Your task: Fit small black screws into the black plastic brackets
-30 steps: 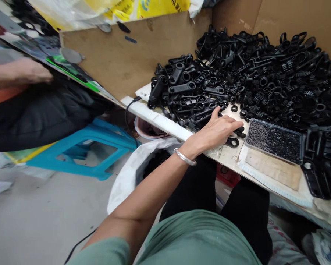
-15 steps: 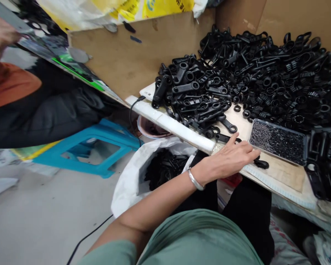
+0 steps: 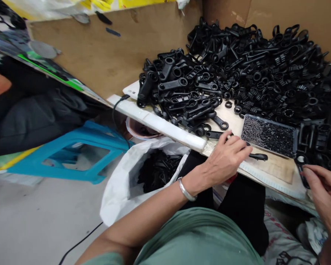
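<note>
Broadly, the table (image 3: 234,123) fills the right of the scene, backed by a brown cardboard panel (image 3: 107,55). A heap of black plastic parts (image 3: 264,66) spreads over its far and right portions. At the left, a blue stool (image 3: 77,137) stands on the floor, and an open white sack (image 3: 118,184) of black pieces sits below the table's near edge.

The left hand (image 3: 228,156), with a silver bangle (image 3: 187,190) at its wrist, bends its fingers down over the near part of the table. The right hand (image 3: 324,187) brings thumb and forefinger close together beside dark parts at the near right; whether it pinches one, I cannot tell.

Between the hands, a clear tray (image 3: 295,141) holds small pins and black bits, just beyond a tan pad (image 3: 276,167). Smallest, a slim black part (image 3: 259,157) pokes out right of the left fingertips; its grip is unclear.
</note>
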`<state>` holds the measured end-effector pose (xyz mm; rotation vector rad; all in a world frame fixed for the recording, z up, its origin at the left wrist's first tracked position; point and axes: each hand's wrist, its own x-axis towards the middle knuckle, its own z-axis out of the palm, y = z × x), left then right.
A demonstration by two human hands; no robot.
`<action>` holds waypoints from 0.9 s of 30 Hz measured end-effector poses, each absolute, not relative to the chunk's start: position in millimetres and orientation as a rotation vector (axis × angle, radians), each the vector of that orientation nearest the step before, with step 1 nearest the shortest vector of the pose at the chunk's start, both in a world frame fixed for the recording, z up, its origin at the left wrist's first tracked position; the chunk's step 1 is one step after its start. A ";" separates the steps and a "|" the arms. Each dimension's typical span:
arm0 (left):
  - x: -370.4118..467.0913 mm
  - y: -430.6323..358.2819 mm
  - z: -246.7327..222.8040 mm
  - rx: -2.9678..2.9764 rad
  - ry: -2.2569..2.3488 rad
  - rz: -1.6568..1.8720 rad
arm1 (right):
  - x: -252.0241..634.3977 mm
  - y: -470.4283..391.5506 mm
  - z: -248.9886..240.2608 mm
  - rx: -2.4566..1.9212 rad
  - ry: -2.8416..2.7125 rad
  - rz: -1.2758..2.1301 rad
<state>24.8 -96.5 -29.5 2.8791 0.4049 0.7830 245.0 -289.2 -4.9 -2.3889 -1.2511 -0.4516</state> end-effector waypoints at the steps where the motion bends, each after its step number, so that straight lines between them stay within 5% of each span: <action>1: 26.1 -101.0 -28.3 2.854 0.338 0.717 | 241.5 -279.4 -1.6 -2.336 -1.305 -0.427; 8: 37.8 -114.1 -18.9 2.751 0.362 0.289 | 249.8 -213.6 3.8 -2.364 -1.645 -0.174; 17: 31.9 -105.2 -25.7 2.665 0.361 0.372 | 250.1 -168.8 14.9 -2.759 -1.684 -0.104; 27: 40.0 -103.3 -12.6 2.706 0.522 0.256 | 254.6 -167.8 6.0 -2.614 -1.777 -0.132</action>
